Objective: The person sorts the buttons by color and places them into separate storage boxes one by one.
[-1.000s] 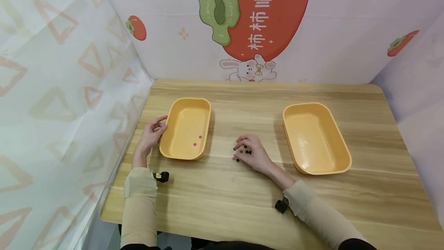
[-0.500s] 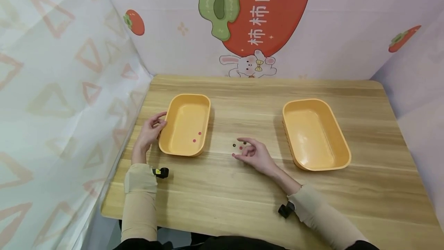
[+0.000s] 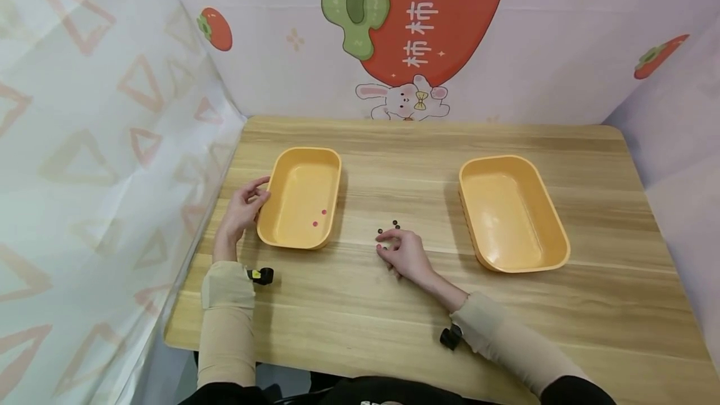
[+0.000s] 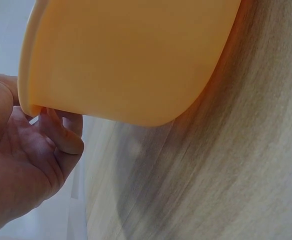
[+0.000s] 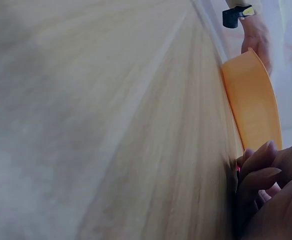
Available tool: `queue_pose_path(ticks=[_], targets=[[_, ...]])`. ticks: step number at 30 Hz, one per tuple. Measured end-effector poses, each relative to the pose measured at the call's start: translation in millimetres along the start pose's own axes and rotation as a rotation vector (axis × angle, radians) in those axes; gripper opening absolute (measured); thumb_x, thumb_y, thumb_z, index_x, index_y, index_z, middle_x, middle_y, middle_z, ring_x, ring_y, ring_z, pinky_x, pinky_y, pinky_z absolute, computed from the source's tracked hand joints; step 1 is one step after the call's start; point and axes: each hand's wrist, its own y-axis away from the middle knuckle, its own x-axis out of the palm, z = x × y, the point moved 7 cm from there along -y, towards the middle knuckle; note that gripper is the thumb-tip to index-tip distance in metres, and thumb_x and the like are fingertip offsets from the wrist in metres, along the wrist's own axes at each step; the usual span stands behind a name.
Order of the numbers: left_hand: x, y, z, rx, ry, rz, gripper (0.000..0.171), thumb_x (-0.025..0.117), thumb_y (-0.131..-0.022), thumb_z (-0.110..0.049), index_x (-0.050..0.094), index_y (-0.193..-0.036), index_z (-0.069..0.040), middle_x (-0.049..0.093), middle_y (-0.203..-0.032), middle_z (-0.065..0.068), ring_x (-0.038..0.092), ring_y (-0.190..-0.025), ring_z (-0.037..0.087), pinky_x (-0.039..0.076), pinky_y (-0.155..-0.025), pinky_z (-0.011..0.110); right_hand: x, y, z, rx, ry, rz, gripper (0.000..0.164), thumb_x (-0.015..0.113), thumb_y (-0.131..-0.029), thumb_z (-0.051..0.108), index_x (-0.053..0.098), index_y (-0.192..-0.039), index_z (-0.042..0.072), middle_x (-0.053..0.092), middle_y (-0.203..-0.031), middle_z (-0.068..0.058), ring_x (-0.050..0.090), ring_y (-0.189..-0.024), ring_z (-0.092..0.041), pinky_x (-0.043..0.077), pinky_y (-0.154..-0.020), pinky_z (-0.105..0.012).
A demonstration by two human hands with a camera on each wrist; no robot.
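Note:
My left hand (image 3: 240, 210) grips the left rim of a yellow plastic tray (image 3: 298, 170). In the left wrist view its fingers curl beneath the lip of the tray (image 4: 131, 60). Two pink beads (image 3: 315, 224) lie inside. Mid-table, my right hand (image 3: 409, 256) is bent over a few small beads, thumb and index finger close together. A pink bead (image 3: 379, 247) shows at the thumb tip; I cannot tell whether it is pinched. Several dark beads (image 3: 395, 222) lie just beyond the fingers. The right wrist view shows a speck of red bead (image 5: 237, 169) by the fingertips.
A second yellow tray (image 3: 503, 217), with nothing in it, stands to the right of my right hand. Both trays rest on a wood-grain table (image 3: 360, 311). A printed backdrop (image 3: 270, 74) rises behind the table's far edge.
My right hand spread its thumb and index finger half a second ago, then moved left and brought them closer over the beads. The left hand keeps its hold. The head view has tilted slightly down.

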Motion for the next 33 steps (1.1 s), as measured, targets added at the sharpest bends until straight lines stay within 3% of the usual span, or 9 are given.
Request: queue_pose_path(ticks=[6,13,22,27,30,33], targets=[[-0.1,-1.6,0.0,-0.002,0.006,0.002,0.056,0.061,-0.114,-0.017,0.046,-0.166,-0.003,0.06,-0.098,-0.014,0.062,-0.077,-0.001,0.049,-0.053,0.021,-0.3,-1.7,2.7,-0.019,0.055,-0.049,0.006,0.077,-0.1,0.0,0.078,-0.106,-0.001,0.062,-0.056,-0.004,0.044,-0.032,-0.004,0.04,-0.035,-0.025],[0.6,-1.4,-1.1,0.001,0.003,0.007,0.056,0.061,-0.114,-0.017,0.046,-0.166,-0.003,0.06,-0.098,-0.011,0.06,-0.073,0.0,0.049,-0.053,0.021,-0.9,1.3,0.8,-0.045,0.106,-0.079,0.007,0.077,-0.101,0.004,0.073,-0.102,-0.002,0.059,-0.059,0.0,0.045,-0.034,-0.003,0.039,-0.036,-0.023],[-0.2,1.0,0.4,0.003,0.002,0.018,0.056,0.061,-0.114,-0.02,0.046,-0.166,-0.003,0.061,-0.098,-0.012,0.058,-0.071,0.0,0.048,-0.053,0.022,2.9,4.0,0.6,-0.141,0.187,0.002,0.005,0.075,-0.101,0.004,0.073,-0.098,0.001,0.066,-0.065,0.001,0.047,-0.039,-0.001,0.042,-0.044,-0.019],[1.1,1.8,-1.0,0.008,0.003,0.017,0.057,0.061,-0.114,-0.019,0.045,-0.166,-0.002,0.061,-0.097,-0.013,0.057,-0.07,0.0,0.047,-0.053,0.022,4.3,7.2,5.2,-0.211,0.225,0.037,0.007,0.076,-0.102,0.007,0.074,-0.097,0.002,0.068,-0.069,-0.001,0.049,-0.05,0.001,0.042,-0.052,-0.018],[0.9,2.3,-2.0,0.005,0.006,0.017,0.056,0.061,-0.114,-0.018,0.045,-0.166,-0.001,0.061,-0.098,-0.012,0.057,-0.07,0.0,0.047,-0.053,0.022,5.9,7.9,6.3,-0.211,0.182,0.081,0.009,0.074,-0.104,0.009,0.072,-0.099,0.002,0.07,-0.073,-0.004,0.051,-0.051,-0.001,0.045,-0.049,-0.02],[0.7,2.0,-1.6,0.001,0.005,0.015,0.056,0.061,-0.114,-0.018,0.045,-0.166,-0.002,0.061,-0.098,-0.012,0.057,-0.07,0.0,0.048,-0.053,0.022,6.9,8.0,4.7,-0.181,0.039,0.128,0.01,0.069,-0.108,0.006,0.07,-0.102,-0.002,0.073,-0.077,-0.012,0.055,-0.049,-0.005,0.05,-0.046,-0.024]])
